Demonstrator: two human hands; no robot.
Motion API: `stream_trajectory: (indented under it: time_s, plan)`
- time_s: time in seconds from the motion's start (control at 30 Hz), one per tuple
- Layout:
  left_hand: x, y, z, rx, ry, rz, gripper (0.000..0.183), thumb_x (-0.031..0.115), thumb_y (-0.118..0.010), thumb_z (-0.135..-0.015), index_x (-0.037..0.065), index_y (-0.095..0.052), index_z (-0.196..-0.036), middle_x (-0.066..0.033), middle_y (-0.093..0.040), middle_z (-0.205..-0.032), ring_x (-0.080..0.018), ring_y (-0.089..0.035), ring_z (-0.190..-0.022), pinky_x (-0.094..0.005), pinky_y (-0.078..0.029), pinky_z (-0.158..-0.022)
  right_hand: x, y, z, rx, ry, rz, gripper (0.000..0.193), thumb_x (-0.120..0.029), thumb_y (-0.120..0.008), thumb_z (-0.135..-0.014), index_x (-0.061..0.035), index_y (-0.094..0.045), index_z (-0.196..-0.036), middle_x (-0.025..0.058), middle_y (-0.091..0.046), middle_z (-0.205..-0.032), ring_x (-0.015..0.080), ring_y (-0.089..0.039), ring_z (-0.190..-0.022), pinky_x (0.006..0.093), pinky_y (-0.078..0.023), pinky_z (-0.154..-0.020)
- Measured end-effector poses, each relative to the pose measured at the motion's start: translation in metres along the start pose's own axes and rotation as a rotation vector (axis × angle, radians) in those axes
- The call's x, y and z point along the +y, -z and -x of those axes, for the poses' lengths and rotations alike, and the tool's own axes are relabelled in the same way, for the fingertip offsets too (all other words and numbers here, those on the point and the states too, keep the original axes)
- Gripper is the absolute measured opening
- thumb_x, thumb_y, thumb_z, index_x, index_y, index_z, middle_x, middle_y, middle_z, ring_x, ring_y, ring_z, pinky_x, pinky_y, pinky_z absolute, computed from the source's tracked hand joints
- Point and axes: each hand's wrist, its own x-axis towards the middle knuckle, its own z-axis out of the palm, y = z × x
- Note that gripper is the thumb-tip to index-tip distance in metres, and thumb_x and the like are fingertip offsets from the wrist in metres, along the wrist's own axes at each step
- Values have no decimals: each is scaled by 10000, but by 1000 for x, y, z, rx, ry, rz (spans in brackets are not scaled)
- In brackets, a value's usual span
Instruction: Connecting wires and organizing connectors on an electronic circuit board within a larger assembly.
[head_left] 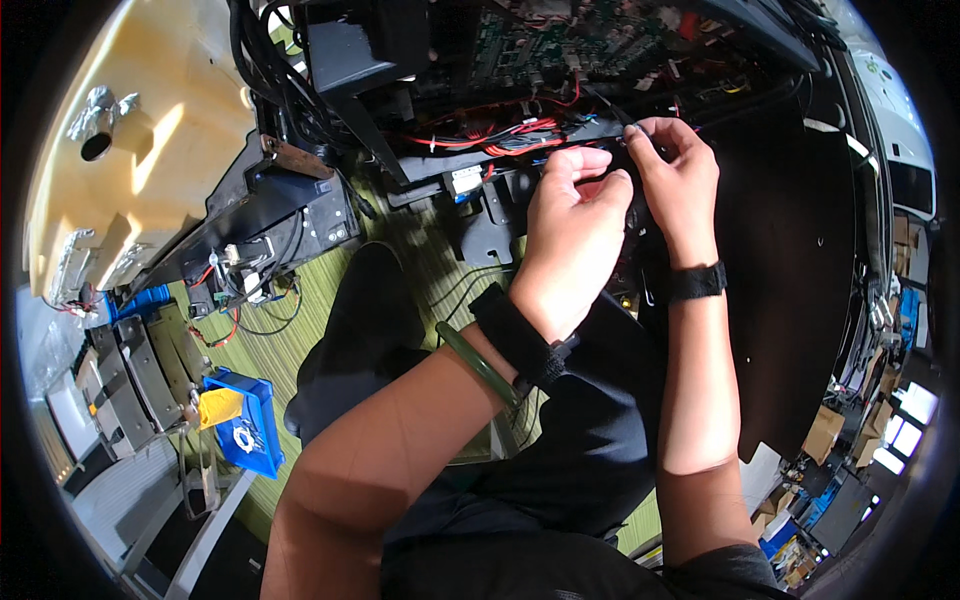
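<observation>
My right hand [676, 185] pinches a thin dark strip [612, 108] between thumb and forefinger; it points up and left, and its exact kind cannot be made out. Close beside it on the left, my left hand [578, 225] has its fingers curled in toward the thumb, and anything between them is too small or hidden to name. Just beyond both hands runs a bundle of red and black wires [520, 138] along a dark metal frame. Farther back, a green circuit board [545, 50] sits inside the opened black housing.
A white connector block [466, 183] hangs left of my hands, above a dark bracket [487, 235]. Thick black cables [270, 85] drop at the upper left. A large black panel [780, 270] stands right of my right arm. On the green floor at left is a blue bin [262, 425].
</observation>
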Motion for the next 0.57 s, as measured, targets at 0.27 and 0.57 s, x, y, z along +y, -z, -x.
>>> stream_trajectory:
  time_s: [0.27,0.57]
  plan:
    - [-14,2,-1,-16,-57,-44,241,63,-593,-883,-9,-545,-1108,-22,-575,-937,-70,-485,-788,-212,-409,-721,22,-17,-5,-57,64,15,234,-196,-656,-774,9,-664,-887,163,-679,-819,275,-664,-768,344,-512,-718]
    - [-15,15,0,91,-105,-121,219,74,-603,-872,19,-568,-1081,-19,-587,-922,-86,-516,-802,-223,-419,-724,22,-44,8,-164,144,19,279,-213,-665,-826,-12,-671,-1019,200,-671,-990,315,-663,-914,371,-510,-815]
